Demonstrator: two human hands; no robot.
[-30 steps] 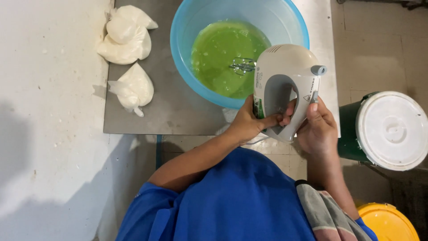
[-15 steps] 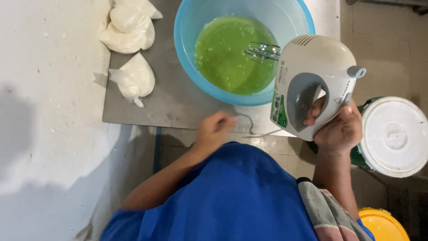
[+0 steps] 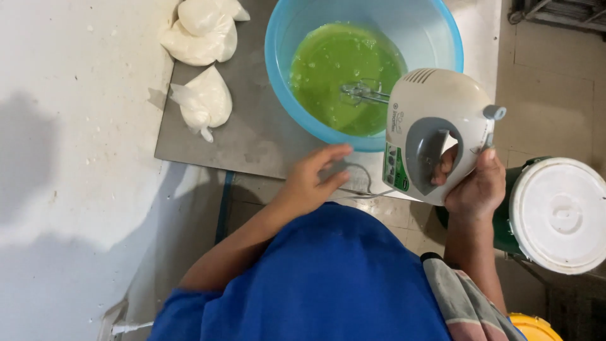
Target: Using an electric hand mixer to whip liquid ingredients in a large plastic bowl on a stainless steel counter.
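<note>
Head view: my right hand [image 3: 475, 188] clamped round hand mixer [image 3: 435, 129] handle, beaters [image 3: 361, 92] over green batter [image 3: 344, 76] in blue bowl [image 3: 278, 69]. Left hand [image 3: 312, 180] fingers apart, near cord [image 3: 360, 180]. Risk: beaters riding shallow spatter batter; snagged cord tugs mixer.

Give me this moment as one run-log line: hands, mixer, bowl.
right hand: grip on hand mixer handle | beaters: over green batter | blue bowl: on grey board | left hand: open, by bowl's near rim
</note>
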